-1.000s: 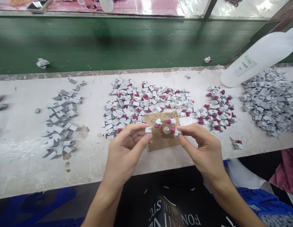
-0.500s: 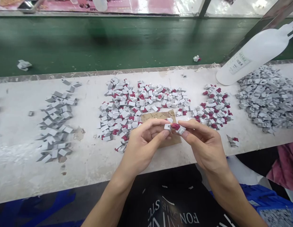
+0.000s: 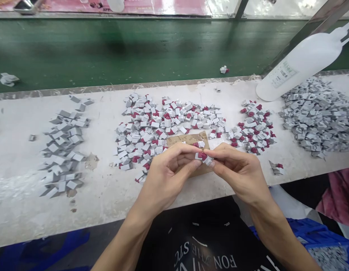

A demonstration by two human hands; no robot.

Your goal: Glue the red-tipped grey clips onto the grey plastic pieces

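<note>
Between the fingertips of both hands, a small light grey plastic part (image 3: 198, 155) meets a grey-and-dark-red plastic piece (image 3: 207, 159). My left hand (image 3: 173, 169) pinches the grey part between thumb and forefinger, its other fingers curled behind. The red-and-grey piece is pinched by my right hand (image 3: 238, 163). Where the two parts touch, fingertips cover some of the joint. Beneath the hands lies a brown cardboard piece (image 3: 204, 137), with another red-and-grey piece (image 3: 199, 144) resting on it just beyond the fingers.
Red-and-grey pieces (image 3: 152, 124) spread left of centre, with a smaller heap (image 3: 255, 128) to the right. Plain grey parts pile at far right (image 3: 318, 113) and left (image 3: 63, 150). A white bottle (image 3: 298, 66) leans at back right. Behind runs a green belt (image 3: 135, 52).
My hands have come together, bringing the red end of the right-hand piece against the grey part in my left. Loose pieces on the green belt have shifted left.
</note>
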